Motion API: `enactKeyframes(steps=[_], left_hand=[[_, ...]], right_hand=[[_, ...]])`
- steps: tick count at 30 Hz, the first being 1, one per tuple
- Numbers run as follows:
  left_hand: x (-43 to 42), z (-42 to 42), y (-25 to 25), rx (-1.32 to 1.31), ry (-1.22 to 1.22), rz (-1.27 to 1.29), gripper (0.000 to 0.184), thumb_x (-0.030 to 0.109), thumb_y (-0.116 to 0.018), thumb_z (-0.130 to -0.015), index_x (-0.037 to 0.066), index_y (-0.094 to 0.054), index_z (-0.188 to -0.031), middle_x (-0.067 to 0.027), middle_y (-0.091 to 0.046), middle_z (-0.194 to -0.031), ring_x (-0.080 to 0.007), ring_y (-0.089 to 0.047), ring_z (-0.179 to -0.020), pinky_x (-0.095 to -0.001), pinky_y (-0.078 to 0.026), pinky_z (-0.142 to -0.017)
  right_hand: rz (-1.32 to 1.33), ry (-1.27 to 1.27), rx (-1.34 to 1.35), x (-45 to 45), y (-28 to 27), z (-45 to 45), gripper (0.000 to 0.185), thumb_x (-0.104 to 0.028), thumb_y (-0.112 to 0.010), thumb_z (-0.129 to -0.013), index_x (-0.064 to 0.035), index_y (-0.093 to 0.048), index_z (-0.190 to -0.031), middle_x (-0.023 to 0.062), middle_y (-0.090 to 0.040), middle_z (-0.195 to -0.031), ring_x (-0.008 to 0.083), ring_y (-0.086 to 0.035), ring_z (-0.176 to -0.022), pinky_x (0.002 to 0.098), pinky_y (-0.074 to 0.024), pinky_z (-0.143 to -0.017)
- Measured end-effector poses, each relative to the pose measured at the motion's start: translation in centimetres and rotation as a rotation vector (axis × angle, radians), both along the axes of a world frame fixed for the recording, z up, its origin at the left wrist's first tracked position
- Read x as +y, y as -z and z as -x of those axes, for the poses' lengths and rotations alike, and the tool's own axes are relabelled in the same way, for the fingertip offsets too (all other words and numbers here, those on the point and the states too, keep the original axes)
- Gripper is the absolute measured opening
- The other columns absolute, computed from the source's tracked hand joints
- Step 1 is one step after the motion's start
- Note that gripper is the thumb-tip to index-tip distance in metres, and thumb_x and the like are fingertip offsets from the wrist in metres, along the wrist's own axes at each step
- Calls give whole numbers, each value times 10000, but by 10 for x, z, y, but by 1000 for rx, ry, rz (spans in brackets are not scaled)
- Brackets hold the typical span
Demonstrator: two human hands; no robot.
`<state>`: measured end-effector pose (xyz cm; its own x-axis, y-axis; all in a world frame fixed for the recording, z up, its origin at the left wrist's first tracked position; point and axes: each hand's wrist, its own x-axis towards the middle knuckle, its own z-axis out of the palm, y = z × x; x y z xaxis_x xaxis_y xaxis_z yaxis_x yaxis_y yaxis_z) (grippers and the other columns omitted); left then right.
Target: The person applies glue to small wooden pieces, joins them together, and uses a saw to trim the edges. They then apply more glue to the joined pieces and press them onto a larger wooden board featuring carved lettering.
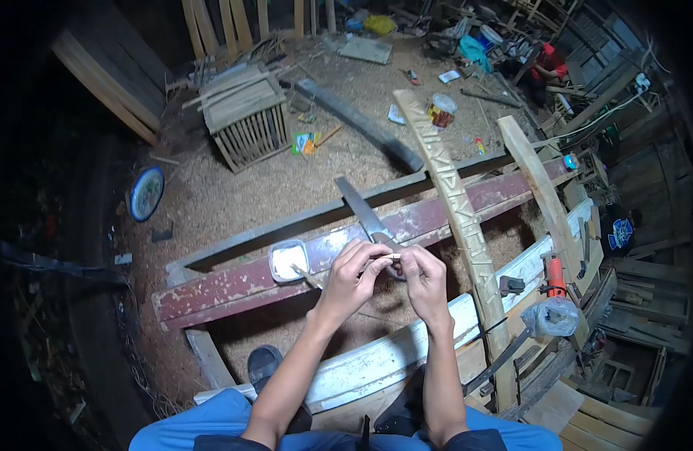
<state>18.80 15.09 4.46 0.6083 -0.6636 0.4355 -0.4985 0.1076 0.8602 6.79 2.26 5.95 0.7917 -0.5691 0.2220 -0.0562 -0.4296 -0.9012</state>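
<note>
My left hand and my right hand are raised close together over the red beam. A small, thin, pale piece is pinched between the fingertips of both. Behind them a handsaw lies across the beam, its handle partly hidden by my hands. Left of my left hand sits a square tub of white paste, with a stick or brush leaning out of it. To the right, a long carved wooden plank lies across the beams.
A white beam runs in front of my feet. At right are a red power tool, a plastic bag and a plain plank. A slatted crate stands at back left. A person in red is far right.
</note>
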Motion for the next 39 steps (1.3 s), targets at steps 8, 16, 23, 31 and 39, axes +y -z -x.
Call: enactKeyframes(steps=[8,16,23,31,39], left_hand=[[18,-23,-163,-414,284,-218,154,110,-687,-984,-24,-648,-1049,-169,-649,-959,-324,-636,-862,-400,-511,-755],[31,17,-220,-308,211,-443,231,190,-643,-1050,-32,-655,-986,-146,-635,-812,-246,-614,-719,-346,-496,-691],[34,34,-192,43,248,-295,312,251,-554,-1111,-24,-644,-995,-67,-643,-838,-126,-607,-794,-312,-499,-727],[33,25,-213,158,327,-302,309,268,-493,-1136,-7,-597,-1040,-63,-603,-892,-113,-526,-854,-316,-473,-785],[38,13,-197,311,432,-338,334,294,-522,-1130,-24,-611,-1081,-12,-596,-932,-81,-489,-883,-277,-447,-773]], right_hand=[[-100,-205,-197,8,-111,5,283,-230,-553,-1100,7,-599,-954,143,-560,-743,279,-530,-654,393,-452,-635],[-283,-218,-443,28,-135,7,352,-254,-520,-1106,-2,-558,-863,91,-491,-646,159,-491,-590,360,-391,-559],[-524,-179,-503,43,-112,14,398,-273,-433,-1110,-25,-533,-816,9,-430,-657,90,-409,-618,298,-336,-557],[-447,-175,-515,44,-133,16,386,-320,-460,-1141,-48,-535,-878,-24,-451,-763,68,-417,-724,258,-356,-643],[-732,-311,-498,37,-122,16,359,-299,-514,-1124,-71,-560,-851,-61,-466,-790,35,-396,-733,230,-337,-646]])
